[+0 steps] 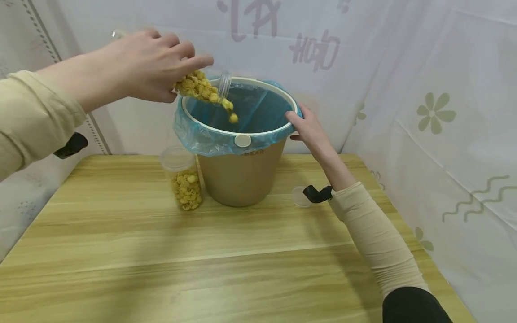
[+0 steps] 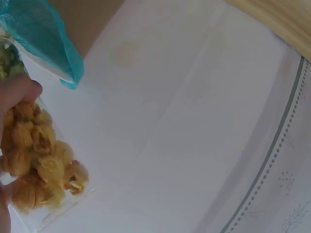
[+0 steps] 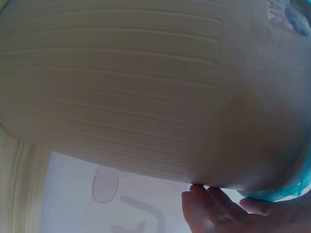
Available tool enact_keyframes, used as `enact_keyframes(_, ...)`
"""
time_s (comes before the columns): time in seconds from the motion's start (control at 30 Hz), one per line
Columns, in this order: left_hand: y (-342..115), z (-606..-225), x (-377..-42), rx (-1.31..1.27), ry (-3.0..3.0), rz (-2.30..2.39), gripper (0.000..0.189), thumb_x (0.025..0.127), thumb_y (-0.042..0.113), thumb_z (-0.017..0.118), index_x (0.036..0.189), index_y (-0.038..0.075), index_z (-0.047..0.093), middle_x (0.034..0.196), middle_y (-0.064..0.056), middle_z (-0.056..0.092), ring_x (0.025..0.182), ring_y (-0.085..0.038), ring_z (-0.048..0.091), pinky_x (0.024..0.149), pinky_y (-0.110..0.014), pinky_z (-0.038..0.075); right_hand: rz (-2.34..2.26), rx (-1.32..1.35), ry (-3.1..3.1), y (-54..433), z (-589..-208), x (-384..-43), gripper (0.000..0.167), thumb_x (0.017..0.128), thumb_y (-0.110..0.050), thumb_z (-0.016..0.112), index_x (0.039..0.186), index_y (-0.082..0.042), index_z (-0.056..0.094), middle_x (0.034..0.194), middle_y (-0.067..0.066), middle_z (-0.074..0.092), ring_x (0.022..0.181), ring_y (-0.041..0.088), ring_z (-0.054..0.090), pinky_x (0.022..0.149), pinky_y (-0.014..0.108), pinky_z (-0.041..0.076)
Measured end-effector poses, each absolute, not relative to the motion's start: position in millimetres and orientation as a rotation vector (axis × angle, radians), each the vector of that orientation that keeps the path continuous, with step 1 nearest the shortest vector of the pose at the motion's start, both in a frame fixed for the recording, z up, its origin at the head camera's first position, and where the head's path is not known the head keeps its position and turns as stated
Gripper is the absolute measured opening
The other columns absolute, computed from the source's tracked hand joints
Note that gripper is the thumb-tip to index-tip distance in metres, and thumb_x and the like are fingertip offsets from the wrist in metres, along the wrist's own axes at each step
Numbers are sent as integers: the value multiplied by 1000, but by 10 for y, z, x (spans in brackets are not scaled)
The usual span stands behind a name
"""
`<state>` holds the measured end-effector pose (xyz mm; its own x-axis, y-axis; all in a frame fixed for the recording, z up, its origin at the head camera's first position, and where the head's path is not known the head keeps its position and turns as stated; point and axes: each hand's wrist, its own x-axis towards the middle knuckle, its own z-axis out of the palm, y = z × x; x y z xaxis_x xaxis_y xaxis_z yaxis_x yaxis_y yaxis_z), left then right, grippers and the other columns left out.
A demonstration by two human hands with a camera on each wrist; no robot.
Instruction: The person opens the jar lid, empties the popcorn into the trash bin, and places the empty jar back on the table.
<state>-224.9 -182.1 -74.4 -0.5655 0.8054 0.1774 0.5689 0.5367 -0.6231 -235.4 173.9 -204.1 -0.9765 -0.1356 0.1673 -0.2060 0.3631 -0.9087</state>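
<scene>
My left hand (image 1: 149, 67) grips a clear jar (image 1: 199, 86) of yellow popcorn, tilted with its mouth low over the bin. Popcorn pieces (image 1: 233, 117) spill from the mouth into the opening. In the left wrist view, fingers wrap the jar (image 2: 46, 150), and popcorn fills its base end. The brown bin (image 1: 240, 179) stands upright, a blue plastic liner (image 1: 198, 134) folded over its rim. On the right side of that rim rests my right hand (image 1: 308, 128), thumb on top and fingers beneath, holding it. The right wrist view shows those fingers touching the bin wall (image 3: 121, 97).
Left of the bin stands a second clear jar (image 1: 186, 188) of popcorn with its top on. A round clear lid (image 1: 300, 197) lies on the wooden table (image 1: 226, 269) to the right, near the black wrist-camera mount (image 1: 317, 194). Printed white cloth (image 1: 387, 58) hangs behind and beside the table.
</scene>
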Motion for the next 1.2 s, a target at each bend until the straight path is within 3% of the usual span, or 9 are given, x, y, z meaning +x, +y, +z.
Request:
enact_keyframes(0.2, -1789, -736, -2278, -1151, -2299, 748, 93, 74, 14, 81, 154, 6, 34, 124, -29, 56, 98, -45, 56, 79, -59, 51, 1739, 311, -2530, 1733, -2046, -2370, 67, 95, -39, 51, 157, -16, 40, 146, 16, 53, 126, 32, 60, 107, 63, 50)
enact_keyframes(0.47, -1742, -729, -2308, -1181, -2210, 841, 90, 73, 16, 84, 149, 7, 37, 112, -26, 58, 88, -40, 54, 72, -52, 49, 1735, 297, -2541, 1725, -2076, -2384, 64, 96, -40, 50, 155, -17, 42, 145, 15, 52, 118, 32, 63, 104, 60, 53)
enact_keyframes(0.7, -1693, -715, -2336, -1198, -2113, 918, 87, 77, 16, 82, 151, 9, 39, 109, -26, 57, 83, -39, 52, 71, -50, 48, 1730, 304, -2529, 1712, -2083, -2401, 66, 95, -40, 50, 155, -15, 41, 148, 15, 45, 122, 33, 61, 103, 61, 53)
enact_keyframes(1.2, -1570, -693, -2327, -1196, -1980, 1010, 68, 87, 7, 74, 147, 14, 43, 117, -26, 59, 98, -44, 59, 91, -56, 49, 1724, 272, -2546, 1696, -2071, -2420, 66, 95, -41, 50, 153, -11, 41, 148, 16, 42, 125, 34, 59, 104, 59, 53)
